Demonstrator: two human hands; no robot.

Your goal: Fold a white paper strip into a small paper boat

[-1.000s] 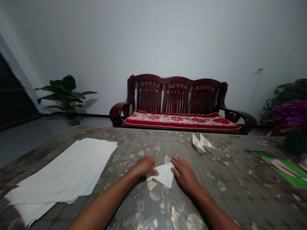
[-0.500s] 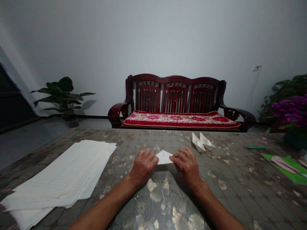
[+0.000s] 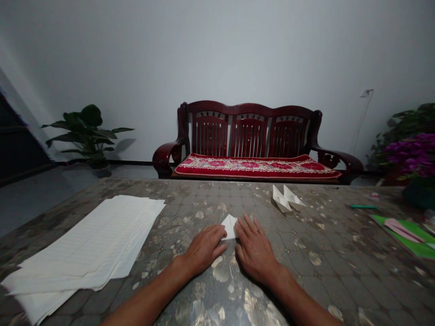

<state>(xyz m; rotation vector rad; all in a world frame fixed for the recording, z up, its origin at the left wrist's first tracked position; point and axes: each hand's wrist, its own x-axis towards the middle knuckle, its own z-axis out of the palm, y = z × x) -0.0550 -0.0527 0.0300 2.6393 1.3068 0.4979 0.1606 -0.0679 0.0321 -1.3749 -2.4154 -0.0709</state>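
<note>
A small folded white paper (image 3: 229, 227) with a pointed top and a centre crease lies on the patterned tabletop (image 3: 224, 290). My left hand (image 3: 205, 248) rests on its left side, fingertips touching the paper and thumb apart. My right hand (image 3: 254, 246) lies flat over its right side, fingers stretched out, hiding that corner. Neither hand grips the paper. Beyond my right hand stands a folded paper piece (image 3: 281, 199) with several upright points.
A stack of lined paper sheets (image 3: 91, 240) spreads over the left of the table. At right lie a green pen (image 3: 364, 207) and a green sheet (image 3: 413, 248) with a pink strip (image 3: 403, 230). Purple flowers (image 3: 413, 154) stand at the right edge. Behind the table is a wooden bench (image 3: 249, 111).
The folded paper has come down onto the tabletop, a little nearer me. Both hands have gone from pinching its ends to lying on its sides, my right hand flattening out.
</note>
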